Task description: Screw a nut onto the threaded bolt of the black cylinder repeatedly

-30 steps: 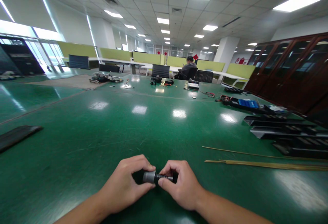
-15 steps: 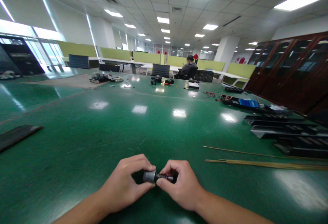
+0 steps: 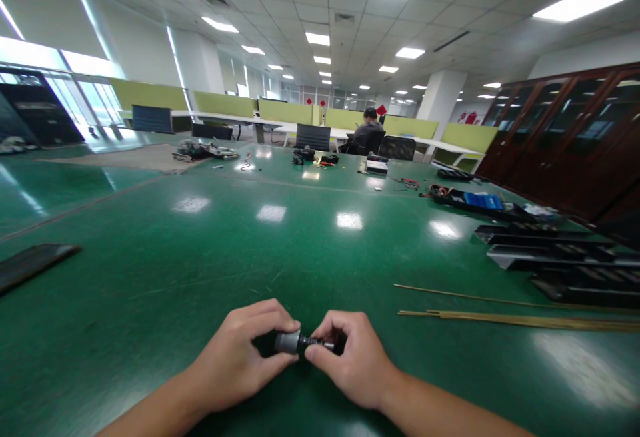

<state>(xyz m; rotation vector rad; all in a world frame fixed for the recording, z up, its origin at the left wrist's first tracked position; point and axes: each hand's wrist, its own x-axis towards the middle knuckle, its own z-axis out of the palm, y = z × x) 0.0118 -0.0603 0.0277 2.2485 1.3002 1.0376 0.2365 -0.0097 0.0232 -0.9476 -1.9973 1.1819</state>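
Between the thumb and fingers of my left hand [image 3: 245,350] is a short grey cylinder [image 3: 287,342], lying on its side just above or on the green table. A thin, dark, stepped shaft [image 3: 320,342] with a shiny end runs from the cylinder's right side. My right hand [image 3: 353,353] pinches this shaft, its thumb in front and the curled fingers behind. Whether cylinder and shaft are one piece or two parts in line, I cannot tell. The fingers hide some of both.
Thin brass-coloured rods [image 3: 500,319] lie at the right. Beyond them are black metal channels [image 3: 550,253] and a black tray with blue packs [image 3: 483,201]. A dark flat slab [image 3: 35,265] lies at the left. A person [image 3: 369,131] sits far back beyond the green table [image 3: 320,250].
My left hand has shifted slightly left with the cylinder, and a little more of the shaft shows between the hands. My right hand has barely moved.
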